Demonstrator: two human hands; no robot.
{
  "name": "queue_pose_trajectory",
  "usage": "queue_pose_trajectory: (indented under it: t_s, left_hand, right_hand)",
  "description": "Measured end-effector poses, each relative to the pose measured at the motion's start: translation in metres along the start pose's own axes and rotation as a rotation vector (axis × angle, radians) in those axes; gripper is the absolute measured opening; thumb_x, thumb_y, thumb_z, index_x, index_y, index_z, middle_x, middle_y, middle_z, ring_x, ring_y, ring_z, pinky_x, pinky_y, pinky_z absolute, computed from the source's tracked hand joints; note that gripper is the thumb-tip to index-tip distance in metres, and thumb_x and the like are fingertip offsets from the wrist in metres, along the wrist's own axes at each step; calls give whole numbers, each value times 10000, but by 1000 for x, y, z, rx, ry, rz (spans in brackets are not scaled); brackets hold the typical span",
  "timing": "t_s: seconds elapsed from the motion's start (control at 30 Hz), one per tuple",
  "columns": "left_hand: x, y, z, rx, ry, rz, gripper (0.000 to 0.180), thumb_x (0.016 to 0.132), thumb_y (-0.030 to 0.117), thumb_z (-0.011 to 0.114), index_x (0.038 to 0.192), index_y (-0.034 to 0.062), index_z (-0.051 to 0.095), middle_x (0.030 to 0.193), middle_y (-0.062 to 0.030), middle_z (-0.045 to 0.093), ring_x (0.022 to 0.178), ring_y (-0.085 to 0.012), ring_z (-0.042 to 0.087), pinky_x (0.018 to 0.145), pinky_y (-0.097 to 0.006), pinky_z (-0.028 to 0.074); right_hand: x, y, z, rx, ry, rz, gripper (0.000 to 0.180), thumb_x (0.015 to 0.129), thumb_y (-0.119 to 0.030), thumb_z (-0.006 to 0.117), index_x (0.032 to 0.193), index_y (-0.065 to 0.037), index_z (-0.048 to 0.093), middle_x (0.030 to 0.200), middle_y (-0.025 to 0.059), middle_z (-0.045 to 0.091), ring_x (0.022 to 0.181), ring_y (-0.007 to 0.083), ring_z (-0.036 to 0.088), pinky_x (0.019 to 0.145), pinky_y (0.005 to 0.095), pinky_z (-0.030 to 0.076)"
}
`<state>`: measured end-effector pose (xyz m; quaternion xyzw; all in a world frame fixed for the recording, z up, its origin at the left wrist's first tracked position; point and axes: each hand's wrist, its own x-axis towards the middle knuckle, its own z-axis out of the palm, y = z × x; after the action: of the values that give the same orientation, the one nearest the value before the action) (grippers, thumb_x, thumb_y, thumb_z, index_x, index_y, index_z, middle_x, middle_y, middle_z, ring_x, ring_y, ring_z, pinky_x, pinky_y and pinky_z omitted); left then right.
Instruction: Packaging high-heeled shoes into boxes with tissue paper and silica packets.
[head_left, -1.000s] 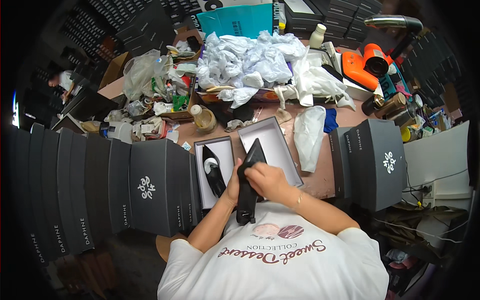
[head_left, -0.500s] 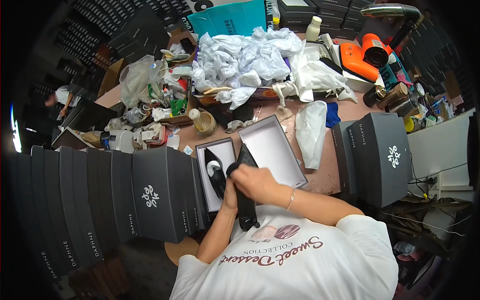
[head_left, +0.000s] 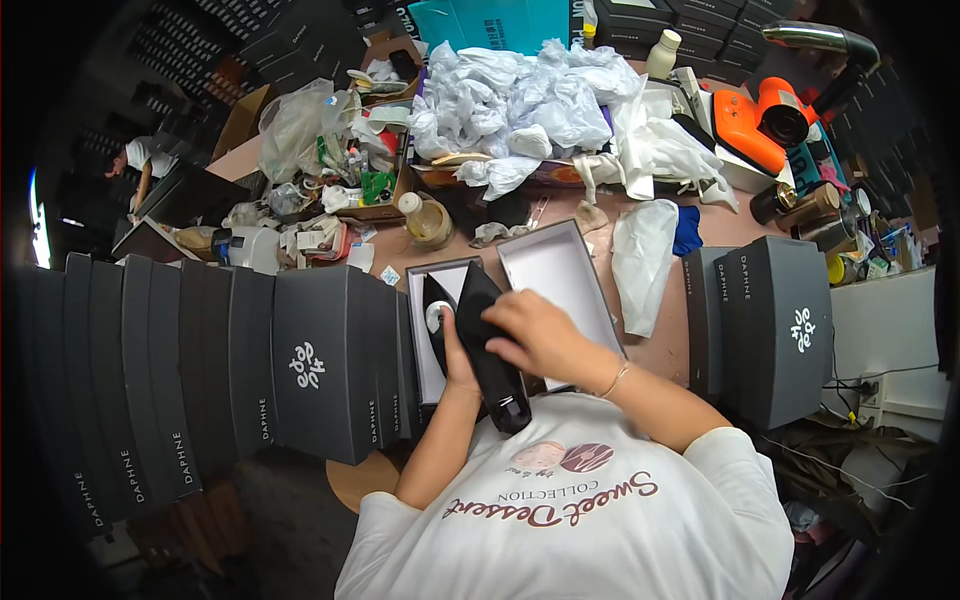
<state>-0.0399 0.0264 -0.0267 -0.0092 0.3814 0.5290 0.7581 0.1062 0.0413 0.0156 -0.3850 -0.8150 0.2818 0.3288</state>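
My left hand (head_left: 459, 358) grips a black pointed shoe (head_left: 487, 345) from its left side, raised in front of my shirt with its glossy end toward me. My right hand (head_left: 530, 328) hovers at the shoe's right edge, fingers and thumb apart; whether the fingertips touch it is unclear. Behind the left hand, an open shoe box (head_left: 425, 383) with a pale inside contains a second black shoe (head_left: 433, 288), which has white stuffing in it. A box lid (head_left: 553, 262), also pale inside, lies open to the right of that box.
Dark shoe boxes (head_left: 318, 365) stand in a row at left, others (head_left: 775, 330) at right. Crumpled white paper (head_left: 520, 100) fills a tray at the back. A bottle (head_left: 425, 220), a white sheet (head_left: 643, 265) and an orange heat gun (head_left: 782, 112) are on the table.
My right hand has loosened from its closed pose over the shoe and moved slightly right. The shoe has turned a little, showing more of its glossy near end. The whole view has shifted.
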Motion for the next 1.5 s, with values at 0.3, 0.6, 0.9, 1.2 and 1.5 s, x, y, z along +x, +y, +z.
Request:
queue_pose_trajectory:
  t_s: [0.3, 0.6, 0.9, 1.2, 1.5]
  left_hand:
    - [-7, -21, -58, -47, -99, -277, 864, 798, 749, 351, 1015, -60, 564, 771, -153, 606, 661, -259, 598, 629, -352, 530]
    - [-12, -24, -55, -145, -158, -166, 683, 862, 662, 374, 1032, 35, 586, 981, -134, 623, 902, -266, 630, 856, -381, 514]
    - [-7, -20, -54, -26, -112, -162, 728, 833, 701, 371, 1054, 41, 582, 951, -179, 613, 859, -305, 636, 773, -406, 529]
    - [2, 29, -27, -95, -74, -19, 730, 846, 659, 371, 1045, -16, 565, 864, -157, 606, 673, -262, 592, 587, -370, 501]
    - [20, 47, -7, 31, 37, 393, 670, 818, 690, 404, 919, 51, 579, 749, -90, 598, 635, -236, 587, 597, -348, 499]
  right_hand:
    - [-78, 0, 21, 323, -406, -165, 261, 749, -24, 646, 1008, -45, 666, 1047, 54, 569, 911, 245, 528, 788, 346, 439]
    - [-38, -16, 29, -68, -146, -113, 388, 719, -43, 596, 1101, -94, 641, 1002, 50, 541, 945, 247, 493, 823, 359, 407]
    - [-38, -21, 20, 84, -340, -248, 299, 699, -22, 618, 977, -94, 703, 965, 37, 562, 899, 238, 525, 832, 370, 412]
    - [-77, 17, -17, 117, -380, 19, 285, 714, 20, 620, 977, -59, 694, 972, 80, 588, 891, 272, 559, 817, 353, 452]
    - [-74, -7, -2, -214, -98, -116, 354, 721, -68, 613, 1069, -114, 661, 952, 27, 571, 861, 207, 515, 771, 343, 380]
